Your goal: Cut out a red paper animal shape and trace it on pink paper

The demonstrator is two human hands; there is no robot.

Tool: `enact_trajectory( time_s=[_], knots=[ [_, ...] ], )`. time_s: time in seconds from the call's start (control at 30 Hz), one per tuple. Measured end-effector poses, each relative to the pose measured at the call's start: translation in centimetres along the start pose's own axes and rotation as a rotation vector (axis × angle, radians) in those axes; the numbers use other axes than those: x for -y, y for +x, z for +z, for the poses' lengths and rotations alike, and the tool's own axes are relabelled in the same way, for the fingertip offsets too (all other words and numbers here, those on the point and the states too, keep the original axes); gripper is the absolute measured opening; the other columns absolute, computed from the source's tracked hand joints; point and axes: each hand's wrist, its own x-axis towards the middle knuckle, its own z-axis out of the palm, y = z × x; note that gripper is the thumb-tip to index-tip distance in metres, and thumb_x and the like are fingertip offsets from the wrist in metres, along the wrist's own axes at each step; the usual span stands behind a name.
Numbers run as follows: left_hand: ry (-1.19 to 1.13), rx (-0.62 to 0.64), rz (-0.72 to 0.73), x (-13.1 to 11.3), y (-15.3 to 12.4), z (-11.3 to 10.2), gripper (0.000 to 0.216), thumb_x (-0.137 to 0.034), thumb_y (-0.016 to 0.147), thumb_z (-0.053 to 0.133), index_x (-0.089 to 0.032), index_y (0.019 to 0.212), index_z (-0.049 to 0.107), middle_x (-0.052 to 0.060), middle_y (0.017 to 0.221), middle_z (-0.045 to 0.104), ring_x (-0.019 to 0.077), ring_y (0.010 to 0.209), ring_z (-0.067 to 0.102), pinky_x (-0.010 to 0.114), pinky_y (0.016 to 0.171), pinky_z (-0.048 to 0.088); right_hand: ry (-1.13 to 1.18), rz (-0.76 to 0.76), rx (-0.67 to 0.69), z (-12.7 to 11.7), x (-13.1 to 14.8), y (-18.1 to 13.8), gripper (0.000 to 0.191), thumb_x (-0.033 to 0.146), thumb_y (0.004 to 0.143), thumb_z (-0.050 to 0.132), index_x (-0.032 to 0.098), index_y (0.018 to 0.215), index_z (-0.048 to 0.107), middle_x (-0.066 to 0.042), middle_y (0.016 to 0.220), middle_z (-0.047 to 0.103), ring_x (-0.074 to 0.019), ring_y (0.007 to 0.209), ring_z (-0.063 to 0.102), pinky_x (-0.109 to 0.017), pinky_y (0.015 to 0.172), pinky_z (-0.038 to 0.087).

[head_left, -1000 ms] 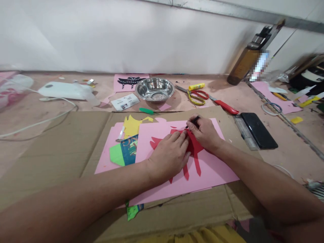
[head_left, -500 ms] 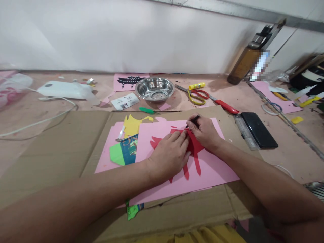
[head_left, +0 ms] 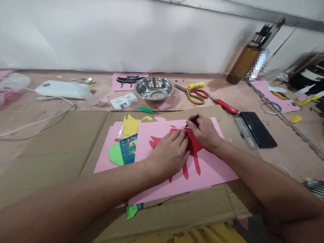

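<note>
A red paper cut-out [head_left: 194,148] with leg-like strips lies on a pink sheet [head_left: 207,170] on flattened cardboard [head_left: 60,145]. My left hand [head_left: 169,154] lies flat on the cut-out, fingers stretched out, pressing it down. My right hand [head_left: 205,132] is closed round a thin black pen-like tool [head_left: 192,119], its tip at the cut-out's upper edge. Yellow [head_left: 131,125], green [head_left: 115,154] and printed blue paper pieces lie to the left on a second pink sheet.
Behind the cardboard stand a steel bowl [head_left: 154,88], scissors [head_left: 197,94], a yellow glue stick [head_left: 196,85], a red-handled cutter [head_left: 225,105], a ruler and black phone [head_left: 258,129]. A white device [head_left: 63,89] with a cable lies at the left; a brown bottle [head_left: 243,64] leans at the right.
</note>
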Motion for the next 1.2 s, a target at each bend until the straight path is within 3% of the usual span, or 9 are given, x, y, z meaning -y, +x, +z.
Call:
enact_trajectory(
  time_s=[1.2],
  knots=[
    [-0.020, -0.012, 0.003, 0.06, -0.09, 0.03, 0.040, -0.027, 0.096, 0.052, 0.000, 0.123, 0.064, 0.021, 0.126, 0.067, 0.0319, 0.112, 0.062, 0.043, 0.096, 0.049, -0.027, -0.011, -0.037, -0.08, 0.03, -0.02, 0.014, 0.030, 0.090, 0.052, 0.020, 0.082, 0.058, -0.005, 0.078, 0.068, -0.0180, 0.072, 0.060, -0.031, 0.069, 0.044]
  ],
)
